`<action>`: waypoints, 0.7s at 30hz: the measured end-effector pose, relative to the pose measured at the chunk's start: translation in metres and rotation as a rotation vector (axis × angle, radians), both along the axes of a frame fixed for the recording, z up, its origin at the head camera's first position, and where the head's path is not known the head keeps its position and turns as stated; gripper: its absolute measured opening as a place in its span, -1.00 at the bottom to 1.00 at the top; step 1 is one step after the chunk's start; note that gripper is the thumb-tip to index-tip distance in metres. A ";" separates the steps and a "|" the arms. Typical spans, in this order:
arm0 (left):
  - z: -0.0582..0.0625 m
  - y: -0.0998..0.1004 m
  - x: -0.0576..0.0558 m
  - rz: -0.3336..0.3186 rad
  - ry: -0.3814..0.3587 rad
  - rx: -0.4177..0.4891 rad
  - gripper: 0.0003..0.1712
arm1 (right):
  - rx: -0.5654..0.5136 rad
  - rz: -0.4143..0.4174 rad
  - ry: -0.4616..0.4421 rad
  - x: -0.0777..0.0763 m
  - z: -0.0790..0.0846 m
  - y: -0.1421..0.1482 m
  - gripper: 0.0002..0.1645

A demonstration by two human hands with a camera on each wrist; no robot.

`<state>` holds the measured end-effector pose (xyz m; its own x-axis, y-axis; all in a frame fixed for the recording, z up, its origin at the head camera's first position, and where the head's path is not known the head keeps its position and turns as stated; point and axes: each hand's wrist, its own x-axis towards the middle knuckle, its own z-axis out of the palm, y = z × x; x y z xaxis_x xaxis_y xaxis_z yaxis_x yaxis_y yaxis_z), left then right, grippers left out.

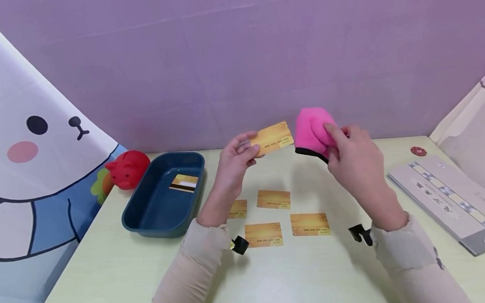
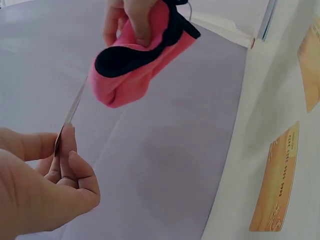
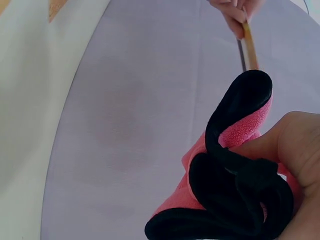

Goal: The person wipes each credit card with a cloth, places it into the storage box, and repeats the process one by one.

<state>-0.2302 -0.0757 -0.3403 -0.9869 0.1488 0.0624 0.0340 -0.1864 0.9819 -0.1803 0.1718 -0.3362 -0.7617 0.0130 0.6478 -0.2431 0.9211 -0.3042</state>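
Observation:
My left hand [image 1: 233,168] pinches a gold bank card [image 1: 274,138] at its left end, raised above the table. Beside the card's right end, my right hand [image 1: 357,160] grips a crumpled pink cloth [image 1: 313,127] with black edging. In the left wrist view the card is seen nearly edge-on, close to the cloth [image 2: 122,90]; whether they touch I cannot tell. Below the hands, several more gold cards lie on the table, among them one card [image 1: 273,199] at the back and another card [image 1: 310,224] nearer the right. My left forearm partly covers one card [image 1: 238,209].
At the left stands a dark blue tray [image 1: 132,221] holding one card [image 1: 184,183], stripe side up. A red piggy bank [image 1: 129,170] sits behind its left side. To the right lie a flat grey-white box [image 1: 449,199] and a red chip [image 1: 418,151].

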 end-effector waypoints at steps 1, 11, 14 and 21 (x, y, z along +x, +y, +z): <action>0.000 0.000 0.000 0.001 0.009 -0.012 -0.64 | -0.004 0.001 0.000 0.001 0.001 0.000 -0.44; 0.001 0.000 0.004 -0.115 0.116 -0.105 -0.53 | -0.023 -0.001 0.005 0.004 0.005 -0.002 -0.44; 0.000 0.001 0.004 -0.090 0.142 -0.149 -0.66 | -0.025 -0.001 0.010 0.004 0.005 -0.002 -0.45; -0.002 0.001 0.006 -0.016 0.107 -0.211 -0.72 | -0.041 -0.008 0.048 0.006 0.008 0.001 -0.46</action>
